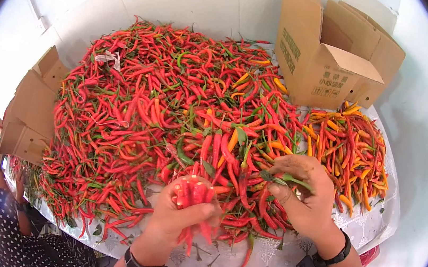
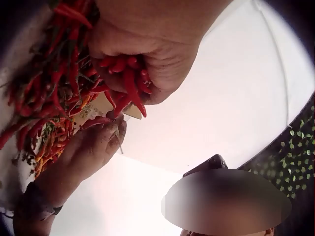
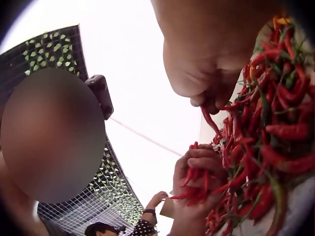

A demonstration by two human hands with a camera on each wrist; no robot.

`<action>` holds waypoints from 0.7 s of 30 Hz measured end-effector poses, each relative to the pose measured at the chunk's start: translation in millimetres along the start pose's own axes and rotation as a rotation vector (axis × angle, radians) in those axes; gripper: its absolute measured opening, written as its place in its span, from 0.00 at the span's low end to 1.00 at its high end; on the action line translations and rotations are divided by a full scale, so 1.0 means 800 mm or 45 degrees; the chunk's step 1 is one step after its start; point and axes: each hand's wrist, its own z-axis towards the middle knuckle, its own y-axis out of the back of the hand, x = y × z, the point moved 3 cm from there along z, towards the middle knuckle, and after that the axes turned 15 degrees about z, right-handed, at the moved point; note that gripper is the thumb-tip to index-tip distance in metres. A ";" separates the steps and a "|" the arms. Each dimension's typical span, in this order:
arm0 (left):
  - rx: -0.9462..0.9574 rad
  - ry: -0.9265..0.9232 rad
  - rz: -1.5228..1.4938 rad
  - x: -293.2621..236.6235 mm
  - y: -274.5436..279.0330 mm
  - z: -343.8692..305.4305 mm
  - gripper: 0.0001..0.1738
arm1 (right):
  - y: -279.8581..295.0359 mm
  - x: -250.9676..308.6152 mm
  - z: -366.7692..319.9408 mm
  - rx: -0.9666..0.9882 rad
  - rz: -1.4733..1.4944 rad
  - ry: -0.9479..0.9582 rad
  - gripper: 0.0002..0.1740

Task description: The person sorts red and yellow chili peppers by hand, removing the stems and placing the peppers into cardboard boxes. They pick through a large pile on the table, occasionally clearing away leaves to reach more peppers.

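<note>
My left hand point(image 1: 183, 212) grips a bunch of red chili peppers point(image 1: 193, 192) over the near edge of the pile, several pale, stemless ends facing up. In the left wrist view, the tips of this bunch point(image 2: 132, 86) poke out below the curled fingers. To the right, my right hand point(image 1: 310, 198) pinches a red chili pepper point(image 3: 210, 119) between thumb and fingers, its body hanging down in the right wrist view. Green stems point(image 1: 288, 180) show at the thumb in the head view. Beneath both hands spreads a large heap of red chilies point(image 1: 137, 103).
A smaller pile of orange and red chilies point(image 1: 351, 150) lies at the right. Behind it stands an open cardboard box point(image 1: 302, 69); another box point(image 1: 32, 111) is at the left. Loose stems point(image 1: 202, 253) lie on the patterned tablecloth point(image 1: 391, 190). Another person's sleeve point(image 1: 9, 215) shows far left.
</note>
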 end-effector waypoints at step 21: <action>0.054 -0.052 0.343 0.008 -0.020 -0.001 0.20 | -0.035 0.001 -0.009 0.000 0.208 0.043 0.09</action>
